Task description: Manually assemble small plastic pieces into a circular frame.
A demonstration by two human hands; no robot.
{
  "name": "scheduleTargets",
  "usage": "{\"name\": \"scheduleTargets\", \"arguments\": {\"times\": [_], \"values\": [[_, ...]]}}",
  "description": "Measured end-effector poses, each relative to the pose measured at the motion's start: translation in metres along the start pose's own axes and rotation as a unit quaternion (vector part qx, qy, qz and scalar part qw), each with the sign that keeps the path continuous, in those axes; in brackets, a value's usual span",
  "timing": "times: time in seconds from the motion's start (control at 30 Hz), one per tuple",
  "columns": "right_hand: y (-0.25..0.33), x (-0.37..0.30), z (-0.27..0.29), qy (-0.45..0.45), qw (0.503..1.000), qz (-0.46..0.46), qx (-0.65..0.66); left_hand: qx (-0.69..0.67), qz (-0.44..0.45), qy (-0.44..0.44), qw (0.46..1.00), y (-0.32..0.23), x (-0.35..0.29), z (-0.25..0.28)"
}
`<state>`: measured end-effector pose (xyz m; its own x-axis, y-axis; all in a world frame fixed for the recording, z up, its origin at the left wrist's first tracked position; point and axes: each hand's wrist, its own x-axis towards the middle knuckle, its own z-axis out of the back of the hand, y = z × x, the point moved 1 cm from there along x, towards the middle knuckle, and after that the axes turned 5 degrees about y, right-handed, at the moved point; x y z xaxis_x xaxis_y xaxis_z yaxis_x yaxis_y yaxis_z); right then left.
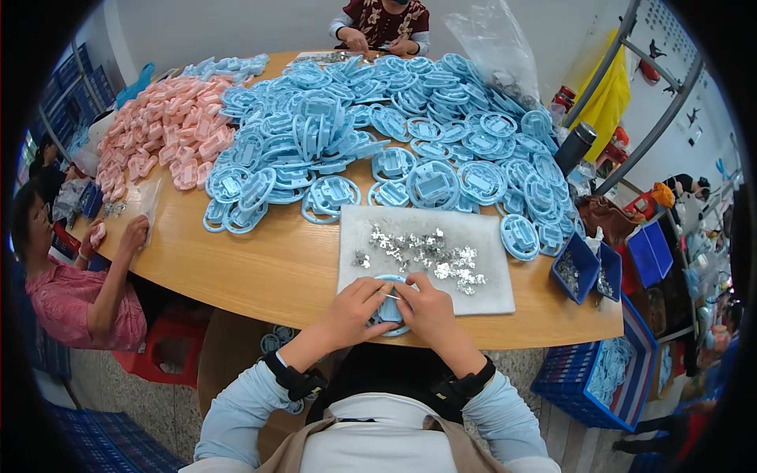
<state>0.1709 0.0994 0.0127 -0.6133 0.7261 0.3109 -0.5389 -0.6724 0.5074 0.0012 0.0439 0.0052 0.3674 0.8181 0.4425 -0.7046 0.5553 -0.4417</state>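
At the table's front edge, my left hand (352,310) is closed on a round light-blue plastic part (388,312) with a raised centre. My right hand (431,309) bends over the same part from the other side, its fingertips pinched together above it. A thin pale sliver shows between the two hands; what the right fingers hold is too small to make out. Just beyond my hands, small shiny metal pieces (461,270) are scattered over a white foam mat (489,303).
A large heap of blue round parts (434,184) spreads behind the mat, with pink parts (169,130) to its left. Small blue bins (575,268) and a dark flask (576,147) stand at the right. Co-workers sit at left (83,296) and across (386,24).
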Motion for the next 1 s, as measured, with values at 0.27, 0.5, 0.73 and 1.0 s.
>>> {"name": "scheduleTargets", "arguments": {"times": [0.27,0.5,0.73,1.0], "values": [[-0.001,0.012,-0.005,-0.002,0.986,-0.107,0.128,0.012,-0.008,-0.005,1.0,0.001,0.001,-0.002],[0.0,0.006,0.002,0.011,0.989,-0.144,0.036,-0.057,0.07,-0.004,0.996,0.001,0.008,-0.002],[0.021,-0.031,0.009,0.078,0.987,-0.072,-0.124,-0.02,0.101,-0.046,0.994,-0.005,0.011,-0.003],[0.021,-0.03,-0.005,0.024,0.984,-0.037,-0.172,-0.012,0.129,-0.037,0.991,-0.003,0.008,-0.012]]}}
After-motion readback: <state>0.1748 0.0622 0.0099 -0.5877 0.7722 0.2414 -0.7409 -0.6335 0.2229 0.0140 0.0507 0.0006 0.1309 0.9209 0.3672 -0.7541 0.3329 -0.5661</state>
